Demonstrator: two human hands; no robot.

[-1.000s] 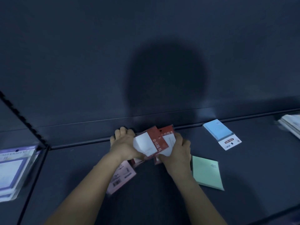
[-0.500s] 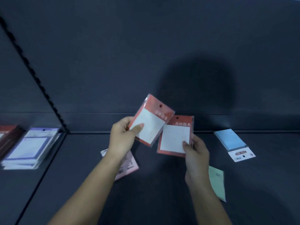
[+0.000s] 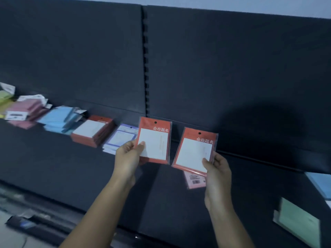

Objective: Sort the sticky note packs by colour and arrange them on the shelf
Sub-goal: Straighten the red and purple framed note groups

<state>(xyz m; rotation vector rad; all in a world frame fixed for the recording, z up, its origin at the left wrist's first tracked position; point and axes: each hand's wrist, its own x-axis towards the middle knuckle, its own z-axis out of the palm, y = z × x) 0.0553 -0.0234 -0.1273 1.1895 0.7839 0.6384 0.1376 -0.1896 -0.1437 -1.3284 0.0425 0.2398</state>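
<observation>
While seemingly aloft, pack (image 3: 155, 145) (image 3: 194, 152) per grip (image 3: 128, 156) (image 3: 217, 174)

Along the rear of the shelf (image 3: 53, 167), left of the slotted upright (image 3: 146, 68), a close-set row of obstacles: yellow-green packs (image 3: 3, 97), pink stack (image 3: 23, 111), blue stack (image 3: 59, 119), red stack (image 3: 93, 131), purple-bordered stack (image 3: 121, 138), with hardly a slit between neighbours. In front of that row, broad bare shelf down to the front edge; above it, open air against the back panel (image 3: 71, 59). In mid-air near the upright, left red pack (image 3: 155, 142) pinched in the left hand (image 3: 128, 158) and right red pack (image 3: 195, 151) pinched in the right hand (image 3: 217, 169), a narrow gap between them. Further right, flat on the shelf: pink pack (image 3: 196, 181) just under the right red pack; green pack (image 3: 297, 221) and blue pack (image 3: 320, 183) near the right edge, well apart from it, bare surface between.
</observation>
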